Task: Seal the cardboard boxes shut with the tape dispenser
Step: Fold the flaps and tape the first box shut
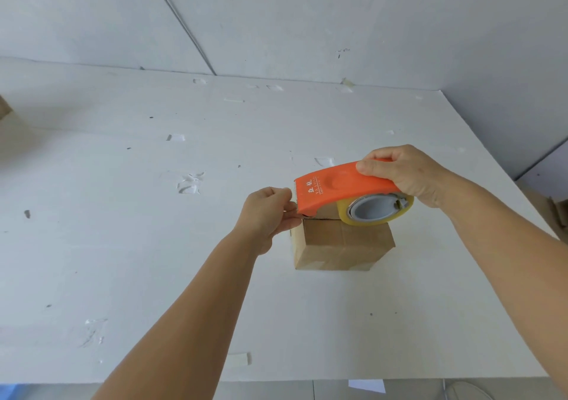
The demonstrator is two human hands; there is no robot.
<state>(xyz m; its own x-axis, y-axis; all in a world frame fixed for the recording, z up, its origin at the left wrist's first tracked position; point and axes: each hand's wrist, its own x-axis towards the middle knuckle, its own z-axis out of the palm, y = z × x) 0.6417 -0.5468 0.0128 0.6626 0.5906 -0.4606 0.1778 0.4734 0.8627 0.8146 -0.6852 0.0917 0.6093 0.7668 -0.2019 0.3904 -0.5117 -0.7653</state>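
head view: we see a white table [123, 246] marked with dents and bits of old tape. on it, right of centre, sits a small brown cardboard box [341, 246], flaps down, clear tape shining over its top and front. above the box's top we hold the orange tape dispenser [332, 189], white print on its side, serrated edge at its left end, clear tape roll [376, 212] with a grey core underneath. our right hand [405, 175] grips the dispenser's back. our left hand [270, 212] pinches at its toothed end, fingers curled.
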